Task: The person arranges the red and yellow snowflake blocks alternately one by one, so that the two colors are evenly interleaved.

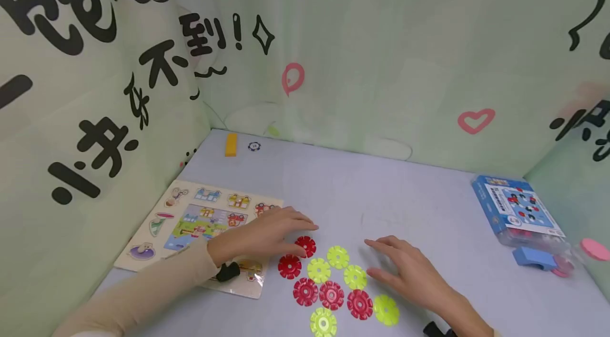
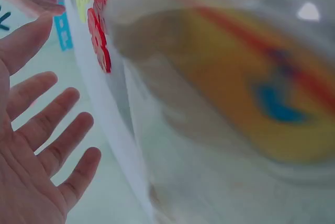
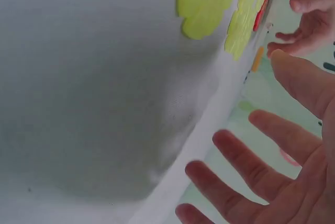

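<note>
Several red notched plastic discs (image 1: 305, 292) and yellow-green ones (image 1: 355, 277) lie flat in a loose group on the table. My left hand (image 1: 269, 233) hovers at the group's left side, fingers spread and holding nothing; its thumb is close to the upper red disc (image 1: 305, 246). On the group's right side is my right hand (image 1: 412, 273), fingers apart and likewise holding nothing. In the left wrist view the palm and straightened fingers (image 2: 57, 130) show plainly. The right wrist view has yellow-green discs (image 3: 207, 4) beyond the thumb.
A wooden picture puzzle board (image 1: 152, 260) lies under my left forearm. At the right stand a blue box (image 1: 519, 207), a blue block (image 1: 534, 258) and a pink disc (image 1: 594, 249). A yellow block (image 1: 231, 144) lies at the back left. Printed curtains (image 1: 357, 61) surround the table.
</note>
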### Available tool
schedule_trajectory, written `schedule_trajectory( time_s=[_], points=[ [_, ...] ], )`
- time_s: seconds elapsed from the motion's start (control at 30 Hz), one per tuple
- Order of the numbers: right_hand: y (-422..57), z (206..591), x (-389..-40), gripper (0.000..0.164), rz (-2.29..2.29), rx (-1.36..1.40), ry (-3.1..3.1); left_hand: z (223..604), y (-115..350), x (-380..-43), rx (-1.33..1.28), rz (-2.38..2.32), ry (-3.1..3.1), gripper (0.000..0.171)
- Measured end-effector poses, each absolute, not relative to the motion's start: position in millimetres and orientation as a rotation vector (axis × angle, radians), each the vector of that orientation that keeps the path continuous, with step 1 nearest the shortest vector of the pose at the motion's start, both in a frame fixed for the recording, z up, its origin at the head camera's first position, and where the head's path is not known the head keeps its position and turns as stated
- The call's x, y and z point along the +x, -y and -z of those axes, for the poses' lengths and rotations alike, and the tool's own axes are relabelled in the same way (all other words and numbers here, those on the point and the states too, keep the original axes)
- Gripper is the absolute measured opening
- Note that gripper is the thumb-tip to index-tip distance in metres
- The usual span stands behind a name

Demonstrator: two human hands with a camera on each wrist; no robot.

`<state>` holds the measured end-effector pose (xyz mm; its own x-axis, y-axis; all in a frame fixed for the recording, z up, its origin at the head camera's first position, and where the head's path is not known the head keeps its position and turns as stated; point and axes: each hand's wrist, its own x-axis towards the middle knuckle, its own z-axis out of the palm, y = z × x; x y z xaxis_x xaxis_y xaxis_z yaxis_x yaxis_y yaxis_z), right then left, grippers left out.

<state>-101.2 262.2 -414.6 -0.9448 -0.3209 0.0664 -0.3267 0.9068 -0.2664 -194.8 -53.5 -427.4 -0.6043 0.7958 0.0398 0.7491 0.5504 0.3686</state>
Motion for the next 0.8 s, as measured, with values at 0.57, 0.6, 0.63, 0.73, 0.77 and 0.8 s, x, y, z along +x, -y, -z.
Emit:
schedule_trajectory(
  time_s=[0.57,0.6,0.63,0.73,0.77,0.8],
  points=[
    [-282,413,-87,0.043,-0.493,0.458,3.201,400,-10,-185,1.39,-0.092,-2.446,0.064],
    [-282,412,-86,0.043,-0.49,0.451,3.207,398,-12,-186,1.387,-0.079,-2.445,0.064],
    [-281,411,-85,0.043,-0.485,0.449,3.214,396,-14,-187,1.377,-0.074,-2.439,0.063],
    [-280,410,-81,0.044,-0.481,0.413,3.254,394,-19,-193,1.348,-0.082,-2.411,0.059],
    [-279,410,-80,0.044,-0.475,0.406,3.263,395,-20,-195,1.336,-0.095,-2.401,0.058],
    [-278,411,-78,0.043,-0.474,0.404,3.267,396,-20,-198,1.328,-0.11,-2.39,0.057]
  ],
)
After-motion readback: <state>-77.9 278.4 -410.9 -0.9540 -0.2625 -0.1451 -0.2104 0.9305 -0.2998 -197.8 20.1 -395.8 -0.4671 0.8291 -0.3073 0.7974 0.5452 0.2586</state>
